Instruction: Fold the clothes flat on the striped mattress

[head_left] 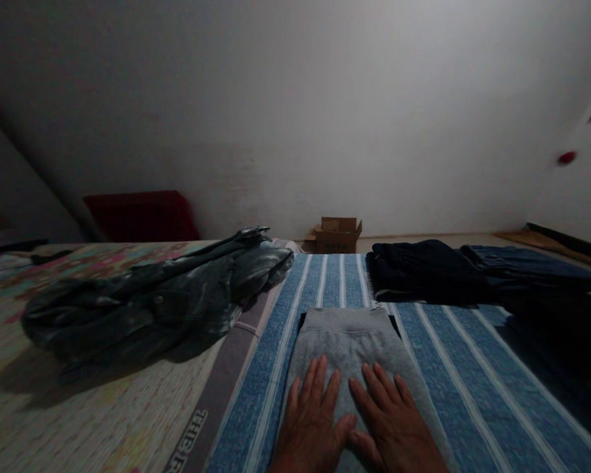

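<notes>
A pair of grey sweatpants [347, 338], folded lengthwise, lies on the blue striped cloth [328, 282] with its waistband at the far end. Bits of something black show from under both sides of that waistband. My left hand [312, 420] rests palm down on the grey fabric, fingers stretched forward. Beside it my right hand [391, 420] is also flat on the sweatpants, its fingers a little spread. The two thumbs come close together in the middle. Neither hand grips anything.
A rumpled dark denim garment [162, 309] lies to the left on a patterned cover [103, 414]. Folded dark clothes [423, 269] and blue jeans [526, 263] are stacked at right. Beyond stand an open cardboard box [335, 235] and a red object [140, 217] by the wall.
</notes>
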A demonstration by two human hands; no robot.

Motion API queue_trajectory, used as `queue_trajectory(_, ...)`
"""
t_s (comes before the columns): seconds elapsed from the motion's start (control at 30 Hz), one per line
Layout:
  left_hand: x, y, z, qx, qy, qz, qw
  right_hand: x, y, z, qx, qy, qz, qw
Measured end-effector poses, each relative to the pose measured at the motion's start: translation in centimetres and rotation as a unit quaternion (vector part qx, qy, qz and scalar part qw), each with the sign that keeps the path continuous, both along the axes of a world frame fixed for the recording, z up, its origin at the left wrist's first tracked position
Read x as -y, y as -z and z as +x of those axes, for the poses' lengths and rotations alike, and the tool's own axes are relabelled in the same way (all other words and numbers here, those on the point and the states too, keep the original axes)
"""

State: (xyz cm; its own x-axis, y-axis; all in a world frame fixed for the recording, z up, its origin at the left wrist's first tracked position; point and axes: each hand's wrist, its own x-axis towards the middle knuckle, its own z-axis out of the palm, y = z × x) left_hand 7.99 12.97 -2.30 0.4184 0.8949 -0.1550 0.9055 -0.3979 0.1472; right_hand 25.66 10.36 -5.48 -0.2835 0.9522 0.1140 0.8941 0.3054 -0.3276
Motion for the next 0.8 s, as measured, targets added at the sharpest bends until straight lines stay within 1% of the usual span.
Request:
queue_trajectory(0.13,0.0,0.0,-0.1,-0.005,0.000,-0.004,1.000,-0.1,0.8,0.0,0.003,0.009,0.021,1.000)
queue_trajectory(0.3,0.0,-0.1,-0.1,0.000,0.003,0.003,1.000,-0.3,1.3,0.1,0.004,0.005,0.021,1.000)
queue_trajectory(0.43,0.1,-0.2,-0.1,0.003,0.006,0.000,1.000,-0.2,1.0,0.1,0.006,0.005,0.015,1.000)
queue_trajectory(0.57,0.1,0.1,-0.2,0.006,0.003,0.002,1.000,0.0,0.5,0.1,0.018,0.003,-0.011,1.000)
queue_trajectory(0.67,0.1,0.3,-0.2,0.008,0.004,0.003,1.000,0.0,0.2,0.1,0.020,0.003,-0.016,1.000)
queue_trajectory(0.8,0.1,0.1,-0.1,0.007,-0.004,-0.009,1.000,0.1,-0.1,0.0,0.019,0.007,-0.031,0.999)
